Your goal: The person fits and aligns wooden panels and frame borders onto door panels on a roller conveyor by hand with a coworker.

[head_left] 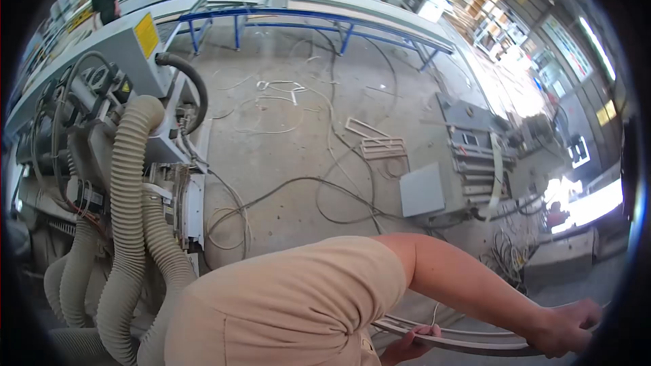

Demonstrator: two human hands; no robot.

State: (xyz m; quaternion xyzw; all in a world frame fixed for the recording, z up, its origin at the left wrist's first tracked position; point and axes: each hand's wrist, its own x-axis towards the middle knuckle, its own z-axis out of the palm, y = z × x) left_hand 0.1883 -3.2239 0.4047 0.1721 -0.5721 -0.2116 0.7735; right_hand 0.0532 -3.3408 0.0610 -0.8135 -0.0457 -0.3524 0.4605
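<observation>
In the head view, a strip [475,346] is seen below the panel [422,191], close to the lower edge, and is held in both hands. The left hand [569,325] is placed below and well to the right of the panel, with its fingers closed round the strip near the end that is seen there; the full grip is partly hidden by the dark rim of the lens. The right hand [410,344] is placed almost straight below the panel, and the strip is held in its curled fingers. Whether one strip or a pair is held cannot be told. The space below and to the left of the panel is filled by a tan sleeve [291,291], from which the left arm is stretched.

Just above the panel, and a little to its left, frames [384,147] are laid on the floor. A cable [298,179] is strewn to the left of the panel, and wires [505,254] are heaped below it to the right. Bars [478,169] are set to its right. Far to its left, a machine [115,44] is seen, fitted with a ribbed hose [127,176]. Well above the panel, boards [366,8] are borne by a blue-legged bench [346,39]. Another person [104,0] is seen far up and left of the panel.
</observation>
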